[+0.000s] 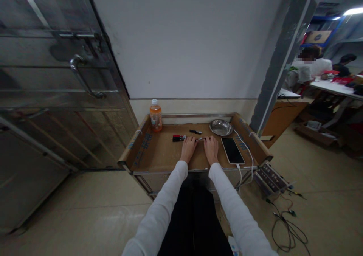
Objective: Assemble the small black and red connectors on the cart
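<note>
My left hand [189, 148] rests low over the cardboard-lined cart top, fingers curled at the left end of a slim, pen-like thing [199, 139]. My right hand [211, 149] is at its other end, fingers bent and close together. The fingers cover most of this thing, so its exact kind is hard to make out. Just left of my left hand lie red and black markers [178, 138], side by side. Beyond both hands a black pen [195, 132] lies by itself on the cardboard.
An orange drink bottle [156, 116] stands at the cart's back left. Back right sits a shallow metal bowl [221, 127]; a phone [232, 150] with a white cable [249, 154] lies nearer. Raised cardboard sides [252, 135] edge the cart. Cables [289, 229] lie on the floor.
</note>
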{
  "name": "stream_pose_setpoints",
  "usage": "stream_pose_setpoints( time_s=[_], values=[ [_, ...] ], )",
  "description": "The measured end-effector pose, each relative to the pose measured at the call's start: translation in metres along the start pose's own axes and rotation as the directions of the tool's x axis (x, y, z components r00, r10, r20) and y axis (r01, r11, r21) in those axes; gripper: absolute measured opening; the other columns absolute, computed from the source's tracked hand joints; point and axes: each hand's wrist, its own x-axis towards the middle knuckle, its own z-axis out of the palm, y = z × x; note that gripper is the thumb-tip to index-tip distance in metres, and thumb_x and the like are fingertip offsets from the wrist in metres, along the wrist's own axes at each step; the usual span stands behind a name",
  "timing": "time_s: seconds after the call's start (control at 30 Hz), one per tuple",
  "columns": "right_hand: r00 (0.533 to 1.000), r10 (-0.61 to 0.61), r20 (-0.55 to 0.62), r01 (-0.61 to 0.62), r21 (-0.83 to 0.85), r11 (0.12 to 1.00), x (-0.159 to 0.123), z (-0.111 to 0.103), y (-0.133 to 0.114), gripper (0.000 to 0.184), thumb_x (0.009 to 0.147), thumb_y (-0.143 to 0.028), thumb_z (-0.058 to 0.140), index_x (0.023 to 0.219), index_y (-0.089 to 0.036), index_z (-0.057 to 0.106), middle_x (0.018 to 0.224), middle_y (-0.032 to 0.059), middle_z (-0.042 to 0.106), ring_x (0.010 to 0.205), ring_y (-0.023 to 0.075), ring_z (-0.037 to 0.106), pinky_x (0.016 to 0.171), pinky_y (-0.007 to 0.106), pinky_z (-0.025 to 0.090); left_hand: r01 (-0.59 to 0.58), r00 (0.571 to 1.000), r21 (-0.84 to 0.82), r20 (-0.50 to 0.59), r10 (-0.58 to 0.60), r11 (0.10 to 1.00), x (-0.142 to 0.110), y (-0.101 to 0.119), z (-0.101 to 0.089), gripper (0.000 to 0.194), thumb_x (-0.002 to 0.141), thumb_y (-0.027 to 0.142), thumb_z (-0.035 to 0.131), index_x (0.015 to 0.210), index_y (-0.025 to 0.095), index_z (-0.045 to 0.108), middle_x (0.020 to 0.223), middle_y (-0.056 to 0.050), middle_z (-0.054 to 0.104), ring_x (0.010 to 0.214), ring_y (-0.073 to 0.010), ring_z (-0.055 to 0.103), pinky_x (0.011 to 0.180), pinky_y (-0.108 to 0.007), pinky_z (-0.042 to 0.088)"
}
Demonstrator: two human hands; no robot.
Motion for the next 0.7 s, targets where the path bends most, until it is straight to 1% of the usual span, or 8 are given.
stream_pose_setpoints(
  time_s=[0.07,0.13,0.23,0.33,0.43,0.57,0.63,0.7],
  values=[
    [0.999,-0.037,-0.003,0.037,0.05,0.998,0.0,0.001,0.001,0.027,0.094,-0.022,0.036,0.105,-0.017,0.06,0.102,0.0119,0.062,0.096,0.0224,0.054,0.084,0.034,0.039,-0.018,1.0,-0.018,-0.009,0.018,1.0,0.0,0.0,0.0,0.018,0.094,0.028,0.044,0.102,0.017,0.056,0.104,-0.007,0.061,0.1,-0.0205,0.057,0.089,-0.035,0.042],
    [0.995,-0.096,-0.021,0.098,0.152,0.984,0.001,0.002,0.001,0.031,0.093,-0.018,0.034,0.113,-0.017,0.058,0.108,0.0116,0.062,0.099,0.0219,0.055,0.087,0.035,0.041,-0.022,0.999,-0.045,-0.026,0.021,0.999,0.0,0.0,-0.001,0.018,0.093,0.027,0.045,0.104,0.018,0.056,0.104,-0.007,0.061,0.1,-0.0196,0.057,0.088,-0.034,0.042],
    [0.974,-0.218,-0.058,0.225,0.336,0.915,0.0,0.001,0.001,0.047,0.09,-0.013,0.033,0.136,-0.02,0.039,0.123,0.0083,0.059,0.105,0.0187,0.057,0.09,0.032,0.043,0.015,0.999,-0.067,-0.049,-0.018,0.998,0.0,0.001,-0.003,0.018,0.094,0.025,0.043,0.104,0.017,0.056,0.1,-0.008,0.062,0.096,-0.0189,0.058,0.086,-0.032,0.043],
    [0.954,-0.292,-0.064,0.291,0.418,0.861,-0.001,0.001,-0.001,0.06,0.088,-0.013,0.034,0.146,-0.022,0.022,0.132,0.0058,0.055,0.109,0.0168,0.057,0.093,0.03,0.044,0.113,0.99,-0.04,-0.085,-0.116,0.993,-0.004,0.003,-0.009,0.022,0.095,0.024,0.039,0.104,0.015,0.057,0.098,-0.009,0.063,0.093,-0.0199,0.058,0.085,-0.032,0.044],
    [0.966,-0.256,-0.02,0.243,0.394,0.887,-0.002,0.004,-0.002,0.061,0.087,-0.015,0.035,0.146,-0.018,0.02,0.132,0.0086,0.054,0.113,0.018,0.055,0.094,0.031,0.044,0.29,0.946,0.024,-0.161,-0.283,0.957,-0.011,0.005,-0.016,0.026,0.095,0.025,0.035,0.107,0.014,0.055,0.103,-0.012,0.061,0.099,-0.0232,0.056,0.087,-0.036,0.043],
    [0.985,-0.139,0.106,0.102,0.297,0.949,-0.002,0.009,-0.003,0.052,0.088,-0.014,0.034,0.141,-0.012,0.033,0.124,0.0121,0.059,0.109,0.0184,0.057,0.094,0.03,0.043,0.533,0.84,0.103,-0.183,-0.511,0.84,-0.021,0.006,-0.023,0.028,0.094,0.016,0.029,0.108,0.011,0.052,0.114,-0.017,0.054,0.106,-0.0257,0.053,0.09,-0.04,0.043],
    [0.983,-0.103,0.15,0.059,0.269,0.961,-0.002,0.01,-0.003,0.046,0.089,-0.013,0.034,0.135,-0.012,0.041,0.122,0.0122,0.06,0.11,0.0177,0.056,0.095,0.029,0.041,0.577,0.814,0.12,-0.169,-0.556,0.808,-0.023,0.006,-0.022,0.031,0.093,0.011,0.024,0.106,0.01,0.052,0.115,-0.019,0.053,0.107,-0.0259,0.053,0.09,-0.041,0.043],
    [0.981,-0.097,0.167,0.052,0.256,0.965,-0.002,0.011,-0.003,0.041,0.089,-0.013,0.034,0.128,-0.013,0.049,0.122,0.0118,0.06,0.112,0.0167,0.055,0.096,0.028,0.04,0.584,0.809,0.125,-0.169,-0.563,0.802,-0.024,0.006,-0.021,0.033,0.091,0.009,0.022,0.104,0.008,0.052,0.113,-0.02,0.053,0.105,-0.0264,0.054,0.088,-0.04,0.044]
  ],
)
